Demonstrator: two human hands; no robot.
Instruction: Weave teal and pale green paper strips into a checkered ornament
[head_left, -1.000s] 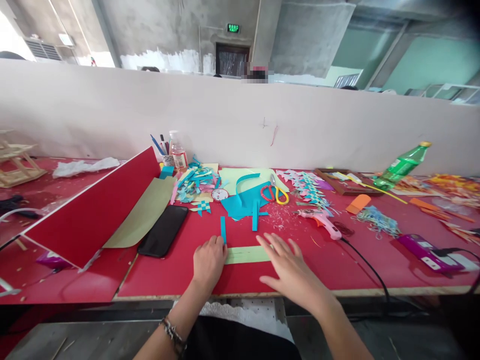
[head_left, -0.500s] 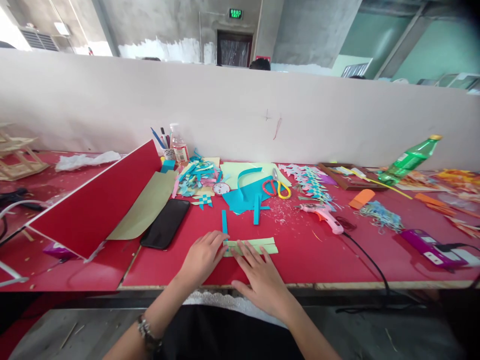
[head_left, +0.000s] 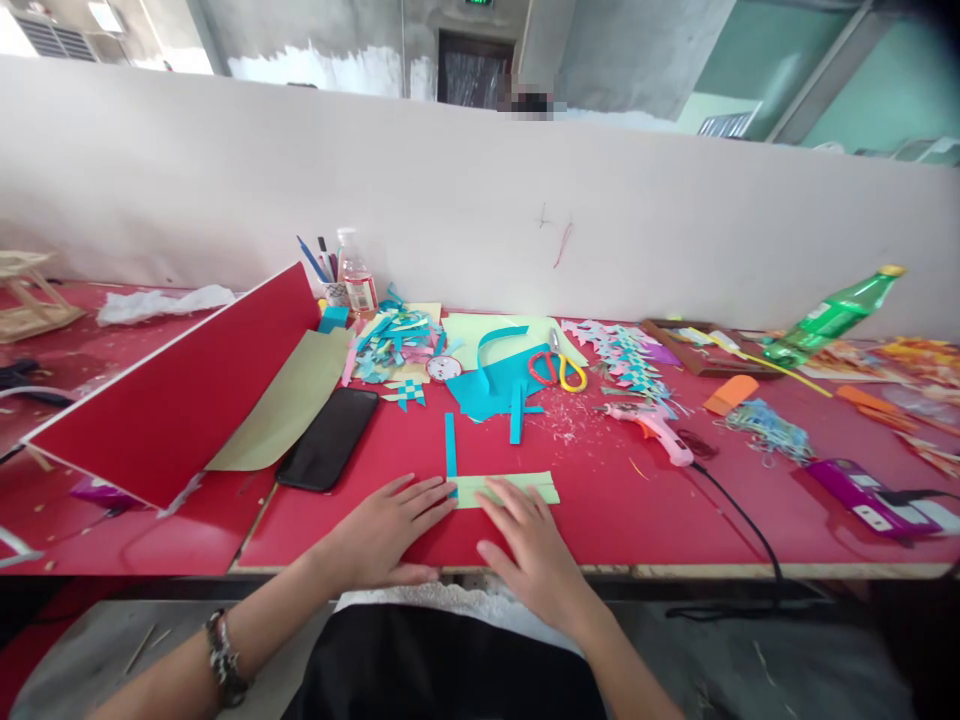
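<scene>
And the left hand [head_left: 379,535] is down on the table [head_left: 622,520], fingers slightly parted, thumb wide, tips at the left end of the green paper [head_left: 474,489] by the near edge! There the blue strip [head_left: 451,440] runs away to the far side. Right hand [head_left: 531,550], fingers spread, across the paper's middle! Phone [head_left: 328,440] left, glue gun [head_left: 660,435] right, scissors [head_left: 555,360] farther off.

Left hand [head_left: 379,537] held palm-down, fingers [head_left: 415,499] extended, lower centre-left; right hand [head_left: 534,545] held palm-down, thumb [head_left: 496,560] splayed, lower centre; forearms [head_left: 281,602] angled inward.
</scene>
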